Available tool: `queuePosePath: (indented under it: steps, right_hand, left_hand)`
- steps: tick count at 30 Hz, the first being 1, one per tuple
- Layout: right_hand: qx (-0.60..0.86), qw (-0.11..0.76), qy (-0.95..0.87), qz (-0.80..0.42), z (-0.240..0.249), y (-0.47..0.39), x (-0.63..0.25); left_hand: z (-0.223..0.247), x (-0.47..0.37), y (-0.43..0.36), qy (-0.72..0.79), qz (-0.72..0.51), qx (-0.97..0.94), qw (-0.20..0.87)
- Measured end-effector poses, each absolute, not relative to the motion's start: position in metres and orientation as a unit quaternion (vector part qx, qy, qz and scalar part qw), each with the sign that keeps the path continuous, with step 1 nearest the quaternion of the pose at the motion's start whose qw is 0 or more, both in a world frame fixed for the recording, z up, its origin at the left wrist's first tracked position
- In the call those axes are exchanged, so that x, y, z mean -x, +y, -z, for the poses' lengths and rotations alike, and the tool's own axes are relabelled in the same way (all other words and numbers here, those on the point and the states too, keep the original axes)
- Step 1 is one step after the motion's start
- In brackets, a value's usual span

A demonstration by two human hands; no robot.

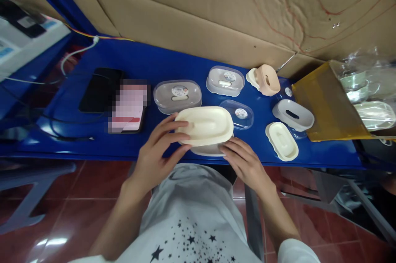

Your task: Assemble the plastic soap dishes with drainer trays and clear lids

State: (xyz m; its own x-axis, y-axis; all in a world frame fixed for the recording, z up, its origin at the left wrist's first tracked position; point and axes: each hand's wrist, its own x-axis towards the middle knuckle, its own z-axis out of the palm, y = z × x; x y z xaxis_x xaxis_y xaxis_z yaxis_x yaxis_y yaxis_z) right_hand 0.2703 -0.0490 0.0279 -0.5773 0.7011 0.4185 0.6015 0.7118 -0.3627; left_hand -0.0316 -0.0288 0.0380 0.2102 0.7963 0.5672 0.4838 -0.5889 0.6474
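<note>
Near the table's front edge I see a cream oval soap-dish tray (206, 126), tilted over a pale grey oval soap-dish part (208, 150). My left hand (161, 145) pinches the cream tray's left end, fingers on its face and thumb at the lower rim. The fingers of my right hand (243, 157) are closed at the right end of the grey part, just below the tray; the thumb is hidden. Most of the grey part is covered by the tray. Just behind lies a clear oval lid (239, 114) with a round label.
Two lidded grey soap dishes (177, 95) stand behind my hands. To the right are a peach dish (268, 80), a grey slotted dish (293, 115) and a cream tray (282, 141). A carton (334, 102) borders the right, a phone (128, 106) the left.
</note>
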Motion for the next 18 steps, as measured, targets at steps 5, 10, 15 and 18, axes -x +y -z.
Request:
queuePosePath:
  steps: [5,10,15,18]
  right_hand:
    - [0.419,0.367,-0.827,-0.074,-0.02,-0.043,-0.282]
    - [0.417,0.324,-0.848,-0.053,-0.02,-0.043,-0.28]
    - [0.41,0.279,-0.867,-0.044,-0.018,-0.045,-0.272]
    - [0.406,0.243,-0.88,-0.036,-0.019,-0.047,-0.278]
  left_hand:
    - [-0.026,0.023,-0.032,0.403,-0.4,-0.796,0.21]
    - [-0.021,0.017,-0.035,0.394,-0.391,-0.801,0.226]
    - [-0.03,0.035,-0.032,0.435,-0.438,-0.77,0.162]
    - [-0.037,0.052,-0.033,0.487,-0.436,-0.748,0.117]
